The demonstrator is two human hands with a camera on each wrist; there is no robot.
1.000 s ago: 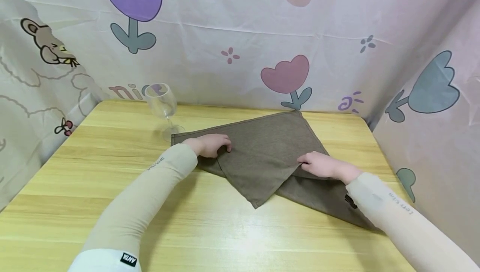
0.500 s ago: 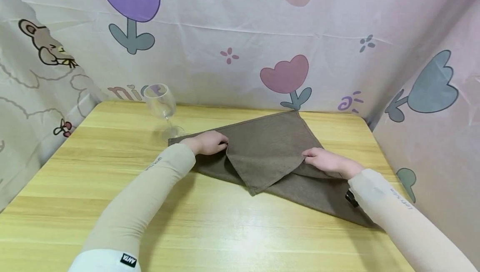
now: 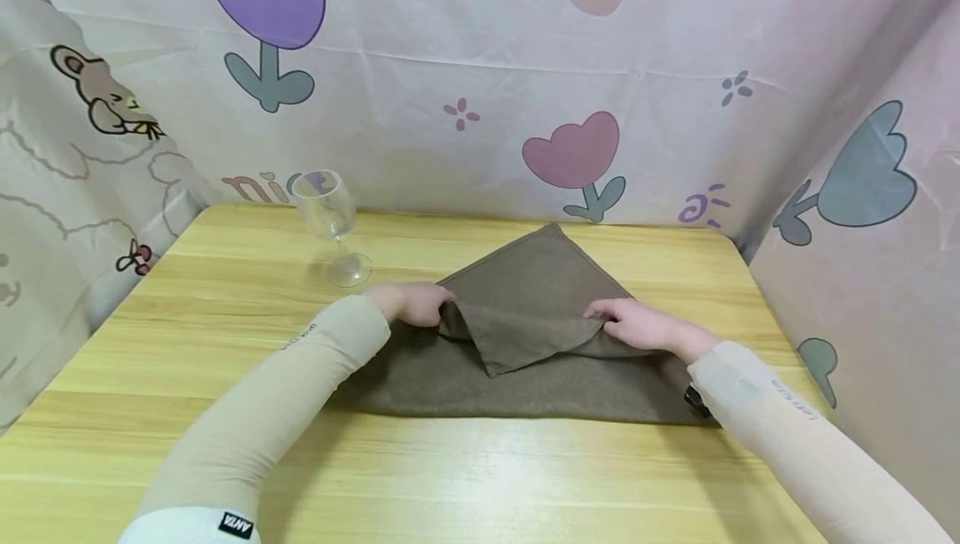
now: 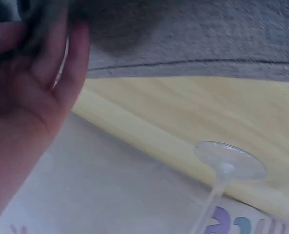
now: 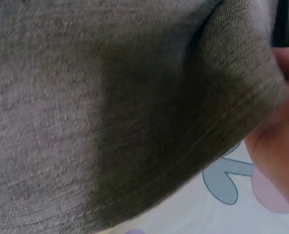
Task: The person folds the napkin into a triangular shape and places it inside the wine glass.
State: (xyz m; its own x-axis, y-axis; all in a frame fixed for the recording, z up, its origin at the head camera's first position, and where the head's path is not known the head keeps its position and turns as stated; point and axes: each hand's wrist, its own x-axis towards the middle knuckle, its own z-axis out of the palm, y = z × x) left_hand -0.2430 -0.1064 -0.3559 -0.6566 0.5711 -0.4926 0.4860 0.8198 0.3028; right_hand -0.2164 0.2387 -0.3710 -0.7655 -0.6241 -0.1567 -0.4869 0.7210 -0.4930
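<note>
A brown cloth napkin (image 3: 480, 386) lies folded across the middle of the table, one corner pointing to the back and a loose flap hanging toward the front. At the flap's left edge my left hand (image 3: 422, 305) pinches the fabric; the left wrist view shows its fingers bent into the cloth (image 4: 208, 34). My right hand (image 3: 641, 323) pinches the flap's right edge between thumb and fingers. In the right wrist view the cloth (image 5: 86, 122) fills most of the picture, with that hand (image 5: 281, 131) at its right edge.
A clear wine glass (image 3: 330, 215) stands upright behind my left hand, its foot (image 4: 230, 161) visible in the left wrist view. The wooden table (image 3: 450, 477) meets a patterned curtain (image 3: 450, 52) at the back and right.
Both hands have kept hold of the flap, and its front tip has drawn back and up. The cloth's lower part has turned, its front edge now running nearly level; its left end has left the glass.
</note>
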